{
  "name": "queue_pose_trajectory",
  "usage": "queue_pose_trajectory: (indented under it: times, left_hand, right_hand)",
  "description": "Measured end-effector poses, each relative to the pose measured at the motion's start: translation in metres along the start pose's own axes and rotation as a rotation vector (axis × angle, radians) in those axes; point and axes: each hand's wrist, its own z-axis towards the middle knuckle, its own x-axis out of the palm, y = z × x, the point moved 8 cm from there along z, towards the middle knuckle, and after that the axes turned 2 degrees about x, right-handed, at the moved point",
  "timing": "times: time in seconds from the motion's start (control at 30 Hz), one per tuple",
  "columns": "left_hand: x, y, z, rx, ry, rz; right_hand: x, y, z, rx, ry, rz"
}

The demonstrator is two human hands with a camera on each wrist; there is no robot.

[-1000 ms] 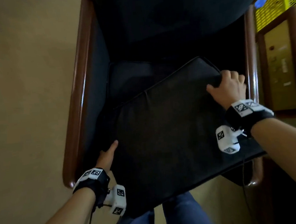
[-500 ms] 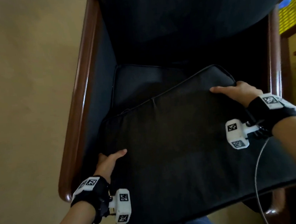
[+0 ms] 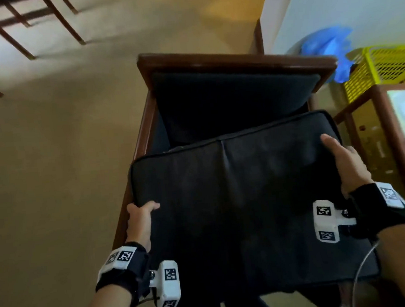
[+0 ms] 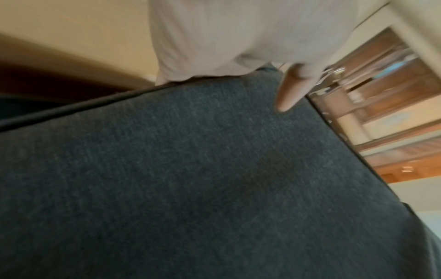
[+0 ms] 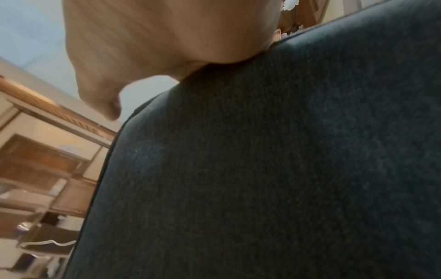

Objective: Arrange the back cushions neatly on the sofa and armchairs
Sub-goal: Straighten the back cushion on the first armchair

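I hold a large dark cushion flat in front of me, over the seat of a wooden-framed armchair. My left hand grips its left edge, thumb on top. On the right edge my right hand holds it, thumb laid over the top face and fingers hidden below. Another dark cushion leans against the armchair's back. The left wrist view shows the cushion's fabric with a thumb on it. In the right wrist view my palm presses on the cushion's edge.
A yellow plastic crate and a blue bag sit on a wooden shelf unit right of the armchair. Wooden chair legs stand on the beige floor at the far left. A pale wall rises behind the armchair.
The cushion has come up off the seat and levelled out. Both hands have shifted to its side edges and now grip it. The view has tilted up, so the chair's back shows.
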Motion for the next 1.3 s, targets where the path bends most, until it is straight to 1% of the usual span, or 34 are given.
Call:
queue_pose_trajectory:
  times: [0.03,0.13,0.2,0.27,0.37,0.47,0.6,0.67,0.73,0.8,0.83,0.9,0.93,0.97,1.0,1.03,1.07,1.13,1.2,1.3]
  left_hand:
    - [0.001,-0.016,-0.003,0.043,0.003,-0.037]
    - [-0.003,-0.052,0.01,0.163,0.028,-0.191]
    - [-0.004,-0.085,-0.003,0.232,0.06,-0.298]
    - [-0.002,-0.126,-0.037,0.314,0.089,-0.367]
    - [-0.011,-0.16,-0.057,0.417,0.077,-0.454]
    - [-0.007,-0.166,-0.064,0.407,0.101,-0.466]
    - [0.019,-0.131,-0.064,0.291,0.16,-0.394]
    - [0.026,-0.112,-0.059,0.222,0.182,-0.37]
    - [0.026,-0.098,-0.051,0.176,0.195,-0.359]
    - [0.022,-0.091,-0.046,0.159,0.198,-0.344]
    - [0.021,-0.09,-0.047,0.166,0.203,-0.342]
    - [0.021,-0.09,-0.05,0.166,0.203,-0.334]
    - [0.023,-0.091,-0.052,0.172,0.204,-0.327]
    - [0.025,-0.093,-0.053,0.191,0.207,-0.322]
    - [0.027,-0.096,-0.054,0.213,0.205,-0.315]
    - [0.03,-0.098,-0.055,0.229,0.211,-0.301]
    - [0.033,-0.102,-0.057,0.236,0.208,-0.291]
    - [0.035,-0.107,-0.058,0.251,0.195,-0.274]
    - [0.036,-0.109,-0.058,0.264,0.169,-0.228]
    - [0.033,-0.117,-0.067,0.3,0.133,-0.158]
  right_hand:
    - [-0.006,0.008,-0.006,-0.036,0.017,0.117]
    - [-0.012,0.03,-0.038,-0.088,0.161,0.512]
    - [-0.016,0.04,-0.057,-0.135,0.206,0.686]
    - [-0.02,0.042,-0.066,-0.178,0.243,0.753]
    - [-0.019,0.033,-0.076,-0.171,0.246,0.796]
    - [-0.018,0.008,-0.076,-0.073,0.16,0.828]
    - [-0.008,-0.032,-0.062,0.061,0.19,0.797]
    - [-0.007,-0.06,-0.05,0.128,0.168,0.736]
    - [-0.002,-0.08,-0.044,0.176,0.174,0.677]
    - [0.0,-0.073,-0.046,0.16,0.163,0.632]
    - [-0.002,-0.067,-0.046,0.154,0.128,0.617]
    - [-0.014,-0.042,-0.055,0.095,-0.058,0.412]
    - [-0.022,-0.029,-0.058,0.042,-0.151,0.243]
    - [-0.025,-0.012,-0.067,-0.021,-0.207,0.043]
    - [-0.022,0.004,-0.074,-0.105,-0.224,-0.138]
    - [-0.013,0.019,-0.083,-0.185,-0.201,-0.286]
    - [-0.001,0.03,-0.093,-0.24,-0.148,-0.392]
    - [0.026,0.045,-0.112,-0.306,-0.054,-0.53]
    - [0.053,0.06,-0.129,-0.415,0.02,-0.662]
    - [0.1,0.087,-0.166,-0.682,0.246,-0.807]
